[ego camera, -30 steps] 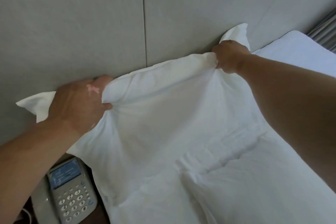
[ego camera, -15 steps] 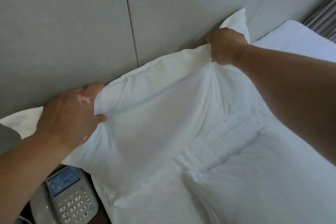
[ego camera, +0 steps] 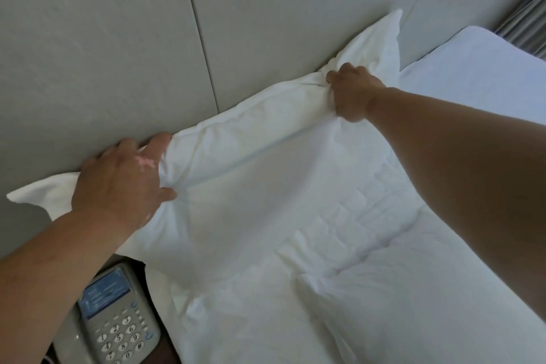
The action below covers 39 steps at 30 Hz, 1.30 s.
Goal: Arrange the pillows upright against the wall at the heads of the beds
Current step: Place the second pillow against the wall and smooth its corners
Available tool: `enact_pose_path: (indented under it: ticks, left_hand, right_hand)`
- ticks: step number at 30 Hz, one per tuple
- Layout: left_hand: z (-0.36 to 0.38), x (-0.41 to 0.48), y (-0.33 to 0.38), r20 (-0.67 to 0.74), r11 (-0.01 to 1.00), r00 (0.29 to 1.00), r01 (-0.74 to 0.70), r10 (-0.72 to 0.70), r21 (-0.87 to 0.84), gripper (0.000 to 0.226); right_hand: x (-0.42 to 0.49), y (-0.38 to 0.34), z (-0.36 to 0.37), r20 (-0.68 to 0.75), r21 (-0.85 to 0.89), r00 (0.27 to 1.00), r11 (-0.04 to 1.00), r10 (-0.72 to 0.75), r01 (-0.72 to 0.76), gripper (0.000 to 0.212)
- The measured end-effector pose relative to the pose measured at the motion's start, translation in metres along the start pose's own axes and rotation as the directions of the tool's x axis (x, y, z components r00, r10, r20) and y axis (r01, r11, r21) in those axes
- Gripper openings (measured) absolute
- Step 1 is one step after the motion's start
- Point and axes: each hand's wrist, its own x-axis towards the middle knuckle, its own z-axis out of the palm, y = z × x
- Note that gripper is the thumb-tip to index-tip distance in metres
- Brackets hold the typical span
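Two hands are holding one soft white fabric pillow [ego camera: 266,162] along its upper edge, and you are keeping it propped at the head of the white-sheeted bed [ego camera: 369,304], leaning against the grey panelled wall [ego camera: 118,53]. Your left hand [ego camera: 124,183] is gripping the pillow near its left corner, with the fingers [ego camera: 159,142] curled over the top edge against the wall and the thumb pressing into the front, bunching the cloth. Your right hand [ego camera: 351,94] is closing into a tight fist on the fabric near the right corner, which is sticking up in a point beyond it against the wall. The pillow's lower edge is resting on the bed, and its left corner is hanging out past the mattress edge. Just below that corner, a beige push-button desk telephone [ego camera: 115,322] with a small blue screen is sitting on a dark bedside counter [ego camera: 165,354]. Grey pleated curtains [ego camera: 529,18] are showing at the far right, beyond the bed.
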Motion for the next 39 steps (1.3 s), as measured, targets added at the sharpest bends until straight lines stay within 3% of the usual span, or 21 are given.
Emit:
enact_pose_path:
  ticks: [6, 10, 12, 15, 19, 23, 27, 29, 32, 35, 39]
  left_hand:
    - [-0.002, -0.003, -0.002, 0.078, 0.999, 0.996, 0.033, -0.031, -0.016, 0.089]
    - [-0.013, -0.026, 0.014, -0.010, 0.995, 0.996, 0.089, -0.089, 0.048, 0.092]
    - [-0.010, -0.051, 0.033, -0.044, 0.998, 0.997, 0.066, -0.065, 0.022, 0.095]
    - [0.005, -0.096, 0.071, -0.067, 0.997, 0.997, -0.037, 0.032, -0.065, 0.096]
    - [0.032, -0.158, 0.138, 0.168, 0.964, 0.964, -0.168, 0.204, -0.206, 0.091]
    - [0.069, -0.216, 0.220, 0.414, 0.897, 0.824, -0.230, 0.386, -0.378, 0.092]
    - [0.095, -0.278, 0.298, 0.597, 0.831, 0.638, -0.127, 0.486, -0.541, 0.076]
    - [0.110, -0.310, 0.326, 0.636, 0.811, 0.587, -0.062, 0.501, -0.581, 0.077]
    - [0.135, -0.346, 0.356, 0.694, 0.822, 0.592, 0.090, 0.410, -0.562, 0.101]
    - [0.148, -0.364, 0.377, 0.719, 0.787, 0.630, 0.267, 0.295, -0.556, 0.114]
    - [0.169, -0.379, 0.396, 0.750, 0.713, 0.630, 0.433, 0.199, -0.552, 0.130]
  right_hand:
    - [-0.023, 0.013, -0.003, -0.048, 0.121, 0.999, 0.993, -0.006, 0.012, 0.076]
    - [-0.084, 0.027, 0.007, -0.144, 0.286, 0.988, 0.958, 0.060, -0.017, 0.086]
    - [-0.136, 0.034, 0.028, -0.112, 0.350, 0.990, 0.936, 0.087, -0.043, 0.087]
    - [-0.235, 0.045, 0.080, 0.058, 0.423, 0.987, 0.892, 0.150, -0.160, 0.089]
    - [-0.374, 0.061, 0.154, 0.301, 0.447, 0.917, 0.811, 0.262, -0.378, 0.090]
    - [-0.475, 0.080, 0.192, 0.384, 0.411, 0.830, 0.730, 0.404, -0.546, 0.083]
    - [-0.525, 0.110, 0.211, 0.403, 0.379, 0.765, 0.669, 0.503, -0.640, 0.088]
    - [-0.539, 0.134, 0.219, 0.417, 0.371, 0.714, 0.612, 0.562, -0.698, 0.098]
    - [-0.557, 0.170, 0.230, 0.419, 0.378, 0.654, 0.533, 0.630, -0.757, 0.110]
    - [-0.568, 0.201, 0.244, 0.463, 0.375, 0.610, 0.482, 0.642, -0.792, 0.097]
    - [-0.565, 0.236, 0.272, 0.544, 0.364, 0.559, 0.424, 0.626, -0.829, 0.123]
